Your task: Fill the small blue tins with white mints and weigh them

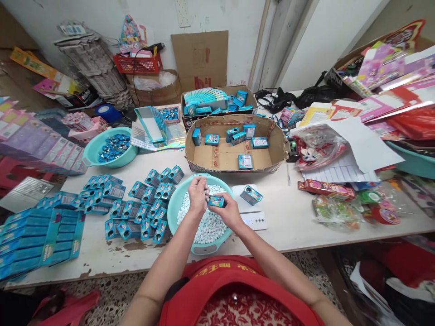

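My left hand (198, 194) is closed around some small pale pieces, above a turquoise bowl (172, 206) full of white pellets (207, 228). My right hand (229, 212) grips a small blue box (216, 201), held tilted beside the left fingers. To the right of the bowl, another blue box (251, 194) rests on a white scale (254, 220). Many blue boxes with round openings (159, 213) stand in groups left of the bowl. Behind the bowl, an open cardboard tray (220, 158) holds several blue boxes (245, 161).
A second turquoise bowl (90, 151) with blue metallic pieces sits at the back left. Stacked blue packs (44, 240) lie at the left edge. Behind the tray is another carton (253, 97) of blue boxes. Papers, plastic bags and packaging (336, 208) crowd the right side.
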### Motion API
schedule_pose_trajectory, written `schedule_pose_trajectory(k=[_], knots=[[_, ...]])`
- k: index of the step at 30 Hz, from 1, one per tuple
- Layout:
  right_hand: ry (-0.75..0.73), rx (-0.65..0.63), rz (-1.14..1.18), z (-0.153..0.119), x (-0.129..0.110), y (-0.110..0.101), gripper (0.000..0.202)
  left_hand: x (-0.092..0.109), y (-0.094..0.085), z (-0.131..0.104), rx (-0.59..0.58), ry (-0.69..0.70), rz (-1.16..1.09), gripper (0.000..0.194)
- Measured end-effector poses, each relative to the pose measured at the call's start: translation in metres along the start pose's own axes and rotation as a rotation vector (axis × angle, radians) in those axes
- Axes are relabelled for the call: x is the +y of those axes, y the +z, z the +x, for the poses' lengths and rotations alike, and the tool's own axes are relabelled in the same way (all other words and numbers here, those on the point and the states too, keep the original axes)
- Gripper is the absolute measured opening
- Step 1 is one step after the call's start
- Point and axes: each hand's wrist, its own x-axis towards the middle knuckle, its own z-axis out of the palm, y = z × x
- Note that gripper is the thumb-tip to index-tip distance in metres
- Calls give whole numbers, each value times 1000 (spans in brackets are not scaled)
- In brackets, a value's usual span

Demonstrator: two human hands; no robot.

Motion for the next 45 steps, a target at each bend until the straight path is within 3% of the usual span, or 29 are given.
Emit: schedule_pose_trajectory(k=[3, 6, 9, 12, 14, 16, 21, 23, 25, 29, 31, 33, 35, 37, 40, 42, 43, 45], knots=[[80, -10, 61, 1, 11, 1, 37, -3, -7, 6, 13, 3, 10, 37], [168, -27, 179, -6, 13, -13, 42, -10, -31, 17, 60, 73, 112, 33], [229, -66, 260, -20, 9, -40, 43, -26, -60, 29, 54, 34, 573, 27], [218, -96, 204, -40, 4, -74, 40, -48, -69, 36, -95, 94, 1128, 24], [240, -80, 176, -56, 3, -95, 40, -61, -53, 36, -201, 216, 1275, 27], [307, -14, 174, -70, 7, -115, 41, -73, -22, 34, -390, 324, 1288, 33], [436, 369, 69, -86, 23, -158, 43, -104, 65, 29, -1094, 454, 1366, 63], [425, 561, 20, -83, 28, -172, 45, -116, 84, 28, -1208, 438, 1471, 60], [381, 696, -21, -76, 31, -182, 47, -123, 92, 26, -1199, 420, 1541, 42], [322, 731, -20, -55, 37, -182, 49, -109, 82, 25, -929, 403, 1465, 27], [313, 680, 1, -41, 45, -170, 50, -83, 62, 26, -733, 431, 1328, 30], [302, 615, 7, -24, 57, -153, 50, -46, 31, 25, -513, 460, 1184, 33], [301, 554, -18, -7, 71, -133, 51, -1, -10, 20, -238, 456, 1128, 36], [316, 506, -61, 6, 84, -115, 53, 47, -57, 9, 116, 401, 1209, 43], [330, 452, -112, 13, 94, -101, 55, 104, -137, -16, 639, 174, 1430, 51], [306, 440, -135, 9, 96, -102, 59, 125, -191, -34, 956, -61, 1524, 61], [289, 450, -147, 6, 96, -106, 61, 128, -217, -41, 1048, -166, 1540, 66], [272, 502, -162, -3, 95, -116, 62, 123, -264, -53, 1123, -311, 1492, 71]])
